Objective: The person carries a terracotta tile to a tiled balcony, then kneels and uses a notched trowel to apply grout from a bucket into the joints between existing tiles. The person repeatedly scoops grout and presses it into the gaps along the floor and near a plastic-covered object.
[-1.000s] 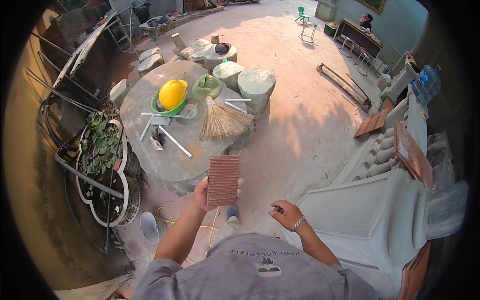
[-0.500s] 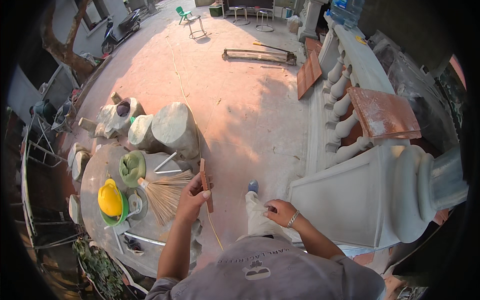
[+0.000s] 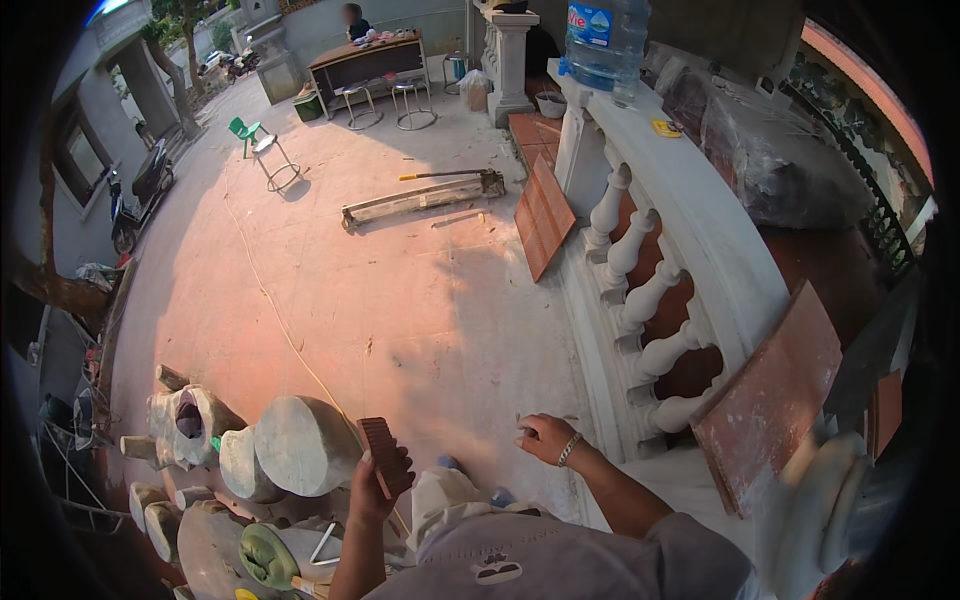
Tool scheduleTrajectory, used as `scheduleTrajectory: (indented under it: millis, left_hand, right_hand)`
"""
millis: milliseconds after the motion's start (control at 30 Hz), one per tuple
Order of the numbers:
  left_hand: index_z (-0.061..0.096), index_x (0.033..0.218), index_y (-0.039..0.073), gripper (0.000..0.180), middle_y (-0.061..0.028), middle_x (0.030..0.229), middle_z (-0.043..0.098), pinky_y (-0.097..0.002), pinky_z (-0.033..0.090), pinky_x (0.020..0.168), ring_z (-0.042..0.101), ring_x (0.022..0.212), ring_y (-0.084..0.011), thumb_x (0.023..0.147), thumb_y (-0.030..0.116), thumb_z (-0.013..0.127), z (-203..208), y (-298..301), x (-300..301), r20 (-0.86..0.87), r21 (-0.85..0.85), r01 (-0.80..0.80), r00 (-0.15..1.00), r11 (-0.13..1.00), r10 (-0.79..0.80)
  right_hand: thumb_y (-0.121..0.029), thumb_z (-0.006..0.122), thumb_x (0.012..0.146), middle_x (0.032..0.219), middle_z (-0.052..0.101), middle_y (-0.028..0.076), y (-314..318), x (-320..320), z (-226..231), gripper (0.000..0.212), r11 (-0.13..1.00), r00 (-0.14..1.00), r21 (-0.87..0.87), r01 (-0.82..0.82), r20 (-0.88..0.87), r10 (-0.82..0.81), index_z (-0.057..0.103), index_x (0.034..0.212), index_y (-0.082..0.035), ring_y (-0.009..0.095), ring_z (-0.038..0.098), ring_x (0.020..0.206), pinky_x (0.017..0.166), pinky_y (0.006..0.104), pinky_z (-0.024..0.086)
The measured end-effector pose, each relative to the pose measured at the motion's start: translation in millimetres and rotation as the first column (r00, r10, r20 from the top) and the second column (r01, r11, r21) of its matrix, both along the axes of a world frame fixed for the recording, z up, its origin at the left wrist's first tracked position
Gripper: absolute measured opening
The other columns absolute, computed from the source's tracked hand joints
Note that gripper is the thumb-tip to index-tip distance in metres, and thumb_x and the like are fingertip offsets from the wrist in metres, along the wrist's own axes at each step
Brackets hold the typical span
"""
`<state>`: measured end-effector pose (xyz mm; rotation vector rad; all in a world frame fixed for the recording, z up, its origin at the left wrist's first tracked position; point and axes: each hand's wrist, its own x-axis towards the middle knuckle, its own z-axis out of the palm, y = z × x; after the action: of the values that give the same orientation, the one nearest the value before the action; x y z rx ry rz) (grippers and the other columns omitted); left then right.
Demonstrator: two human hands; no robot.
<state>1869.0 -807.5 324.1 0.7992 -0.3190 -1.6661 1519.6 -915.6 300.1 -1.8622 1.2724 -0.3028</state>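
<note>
My left hand is closed around a small ridged, reddish-brown piece of tile, held upright with its ribbed face showing. To the right, in front of my body, my right hand is held in the air with its fingers curled together. Whatever is in those fingers, if anything, is too small to make out. Nearest that side is a large red tile panel, tilted against the pale balustrade. Another red tile panel leans at the balustrade's foot, farther off.
Stone stools stand at the lower left, beside a table edge with a green hat. A yellow cord crosses the paving. Beyond lie a long beam and a metal stool. A person is behind a far desk.
The view has swung up and to the right, showing more of the yard and balustrade. My left hand has turned the tile piece from edge-on to show its ridged face.
</note>
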Motion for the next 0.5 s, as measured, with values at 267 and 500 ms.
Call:
scheduleTrajectory:
  millis: [267,500]
  left_hand:
    - [0.053,0.136,0.008,0.066,-0.0103,0.117,0.065,-0.0469,0.054,0.087,0.065,0.102,-0.0259,0.094,0.059,0.053,-55.3,-300.6,105.6,-0.147,-0.012,0.091,0.985,0.996,-0.092]
    - [0.056,0.133,0.009,0.07,-0.0094,0.111,0.068,-0.0452,0.056,0.084,0.067,0.096,-0.0233,0.095,0.067,0.045,-3.3,-580.4,151.9,-0.072,0.02,0.219,0.973,0.975,-0.217]
  right_hand:
    - [-0.039,0.063,0.087,0.109,0.072,0.016,-244.9,62.5,-131.1,0.041,0.948,0.95,0.245,0.201,-0.285,-0.128,0.07,0.113,-0.007,0.033,0.067,0.104,0.091,0.042,0.053]
    - [-0.041,0.059,0.093,0.121,0.069,0.016,-260.0,-56.5,-313.8,0.043,0.303,0.654,0.582,0.755,-0.632,-0.416,0.072,0.117,-0.009,0.03,0.066,0.113,0.101,0.038,0.05]
